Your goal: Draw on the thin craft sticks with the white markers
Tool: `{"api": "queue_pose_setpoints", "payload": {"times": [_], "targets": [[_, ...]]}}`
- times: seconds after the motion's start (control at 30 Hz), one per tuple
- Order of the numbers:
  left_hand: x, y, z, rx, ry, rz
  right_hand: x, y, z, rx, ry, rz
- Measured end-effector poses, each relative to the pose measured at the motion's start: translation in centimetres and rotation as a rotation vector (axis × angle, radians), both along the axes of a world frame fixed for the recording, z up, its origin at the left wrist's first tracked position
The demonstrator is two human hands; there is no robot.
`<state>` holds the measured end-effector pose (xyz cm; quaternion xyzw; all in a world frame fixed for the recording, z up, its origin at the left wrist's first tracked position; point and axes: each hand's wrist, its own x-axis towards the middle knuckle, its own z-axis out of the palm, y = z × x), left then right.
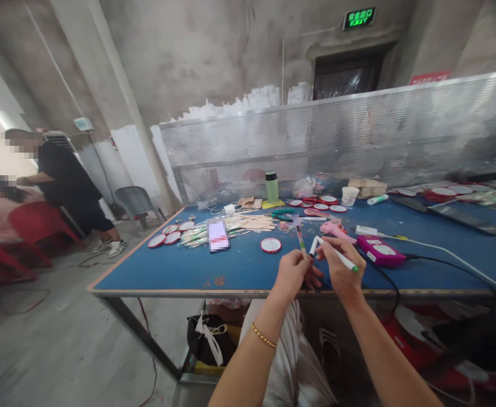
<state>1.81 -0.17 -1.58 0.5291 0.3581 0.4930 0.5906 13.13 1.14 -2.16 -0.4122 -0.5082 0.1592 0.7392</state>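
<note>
Near the table's front edge, my left hand (292, 274) is closed on a thin wooden stick (301, 240), which points up and is coloured dark at the top and green below. Close beside it, my right hand (343, 271) grips a white marker (346, 260) with a green end. A second white pen-like piece (314, 247) stands out between the hands, by the right fingertips; its dark end is near the stick. Fingers of another hand (312, 276) show on the table below and between mine; whose they are I cannot tell. A round red-rimmed white disc (270, 245) lies left of my hands.
On the blue table (146, 274) lie a phone (218, 236), loose wooden sticks (256, 222), a pink glue gun (336, 230) and a magenta box (381, 251) with cables. A green bottle (271, 188) and a paper cup (349, 196) stand behind. A person (67, 175) stands at far left.
</note>
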Motion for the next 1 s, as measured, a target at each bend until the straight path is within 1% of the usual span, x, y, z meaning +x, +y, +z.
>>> {"api": "queue_pose_setpoints", "payload": {"times": [0.07,0.17,0.23,0.4,0.57,0.77,0.9,1.0], "targets": [[-0.1,0.0,0.0,0.02,0.025,-0.007,-0.2,-0.1,0.0,0.012,0.025,0.018],[-0.3,0.1,0.1,0.032,0.013,-0.037,-0.3,-0.6,0.1,-0.011,-0.028,0.087],[-0.3,0.1,0.2,0.029,-0.02,-0.034,-0.3,-0.9,0.1,0.016,-0.061,0.07],[-0.2,-0.1,0.4,0.044,0.002,-0.006,-0.2,-1.3,0.1,0.085,-0.23,0.045],[-0.2,-0.3,0.3,0.06,0.027,0.008,-0.3,-1.2,-0.1,0.097,-0.235,0.024],[-0.2,-0.1,0.2,0.081,0.073,0.015,-0.2,-1.1,0.0,0.121,-0.305,-0.017],[-0.1,-0.1,0.1,0.082,0.099,0.035,-0.3,-1.1,0.0,0.142,-0.354,-0.009],[-0.1,-0.1,0.1,0.081,0.096,0.04,-0.4,-0.9,-0.2,0.152,-0.353,-0.028]]}}
